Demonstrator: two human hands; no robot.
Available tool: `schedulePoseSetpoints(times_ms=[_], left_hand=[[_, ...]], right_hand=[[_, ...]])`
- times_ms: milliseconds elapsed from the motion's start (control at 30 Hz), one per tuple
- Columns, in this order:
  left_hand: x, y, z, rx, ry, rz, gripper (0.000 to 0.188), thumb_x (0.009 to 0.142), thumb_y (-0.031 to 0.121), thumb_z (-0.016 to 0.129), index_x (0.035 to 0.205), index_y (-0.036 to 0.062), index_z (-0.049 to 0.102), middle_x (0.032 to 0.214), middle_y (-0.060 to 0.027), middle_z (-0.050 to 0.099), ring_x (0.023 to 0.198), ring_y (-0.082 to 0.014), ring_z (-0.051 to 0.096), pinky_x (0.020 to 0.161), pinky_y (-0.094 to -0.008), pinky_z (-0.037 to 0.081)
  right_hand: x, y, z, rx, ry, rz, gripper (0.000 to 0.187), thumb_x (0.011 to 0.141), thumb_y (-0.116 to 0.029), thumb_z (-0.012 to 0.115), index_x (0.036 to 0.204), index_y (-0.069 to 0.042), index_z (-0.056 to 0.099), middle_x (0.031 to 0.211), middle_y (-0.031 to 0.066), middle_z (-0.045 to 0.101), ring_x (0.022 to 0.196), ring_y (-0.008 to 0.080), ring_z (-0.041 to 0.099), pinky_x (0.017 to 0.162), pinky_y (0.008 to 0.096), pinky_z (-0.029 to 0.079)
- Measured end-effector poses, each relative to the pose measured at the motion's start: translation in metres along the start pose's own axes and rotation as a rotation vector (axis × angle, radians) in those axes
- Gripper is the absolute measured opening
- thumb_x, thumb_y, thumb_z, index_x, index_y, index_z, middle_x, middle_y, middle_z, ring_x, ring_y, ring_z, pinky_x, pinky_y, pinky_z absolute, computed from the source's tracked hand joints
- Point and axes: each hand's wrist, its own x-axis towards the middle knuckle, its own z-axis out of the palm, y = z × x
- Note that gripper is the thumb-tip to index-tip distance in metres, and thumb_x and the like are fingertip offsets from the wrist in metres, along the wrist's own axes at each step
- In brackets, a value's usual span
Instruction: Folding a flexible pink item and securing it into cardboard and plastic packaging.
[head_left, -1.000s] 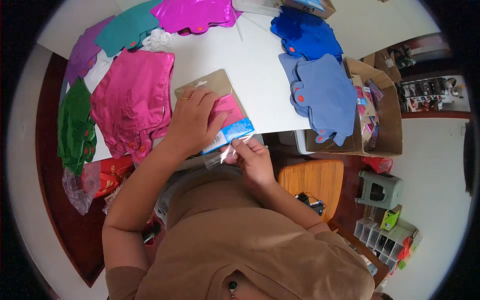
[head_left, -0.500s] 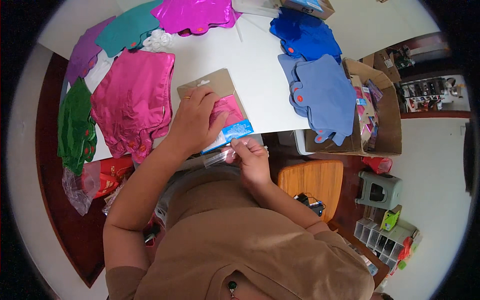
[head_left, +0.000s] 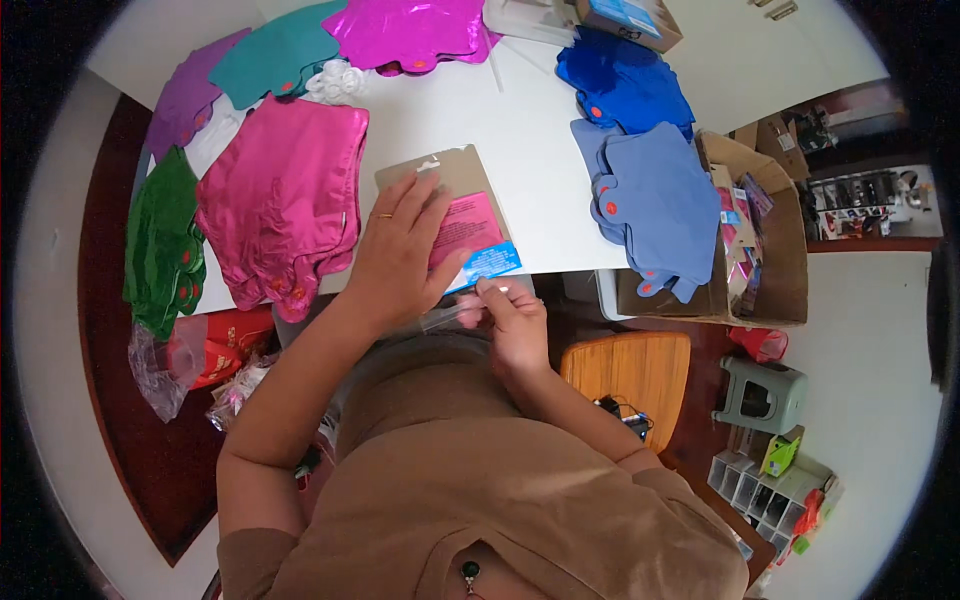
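Note:
A flat package [head_left: 462, 165] lies at the front edge of the white table, with a tan backing card, a pink panel [head_left: 467, 222] and a blue label [head_left: 492, 262]. My left hand [head_left: 402, 238] rests on its left part with the fingers stretched out, covering some of the card and panel. At the package's near end, my right hand [head_left: 515, 315] is closed, thumb against fingers, on a clear plastic flap [head_left: 448, 315] that hangs past the table edge. Whether this flap belongs to a bag around the card is hard to make out.
Pink [head_left: 285, 190], green [head_left: 165, 245], teal [head_left: 265, 55], magenta [head_left: 410, 30] and blue [head_left: 628, 80] shiny cloth stacks, plus a grey-blue stack [head_left: 662, 205], surround the package. White fabric roses [head_left: 337, 82] sit far left. An open carton [head_left: 785, 230] and wooden chair [head_left: 630, 375] stand right.
The whole view has shifted slightly, so everything sits a little farther right and lower. My left hand stays on the package, and my right hand keeps its pinch on the plastic flap.

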Motion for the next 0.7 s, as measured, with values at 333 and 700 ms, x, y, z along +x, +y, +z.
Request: schedulePoseSetpoints(times_ms=[333,700], left_hand=[[0.027,-0.007,0.026,0.157,-0.138,-0.107,0.071,0.086,0.040,0.054,0.135,-0.0065,0.034,0.143,-0.0263,0.030,0.135,-0.0422,0.024,0.109,-0.0533,0.017],[0.026,-0.007,0.027,0.230,-0.115,-0.089,0.073,0.084,0.047,0.054,0.136,-0.0018,0.036,0.144,-0.0237,0.030,0.135,-0.0406,0.026,0.106,-0.0619,0.015]], right_hand=[[0.000,0.003,-0.001,-0.016,-0.011,-0.010,0.014,0.091,-0.016,0.059,0.086,-0.004,0.063,0.078,0.0082,0.068,0.063,0.0116,0.062,0.061,0.0259,0.050],[0.001,-0.001,-0.001,0.017,-0.037,0.014,0.014,0.091,-0.013,0.058,0.085,-0.001,0.063,0.077,0.0090,0.067,0.063,0.0130,0.062,0.062,0.0260,0.052]])
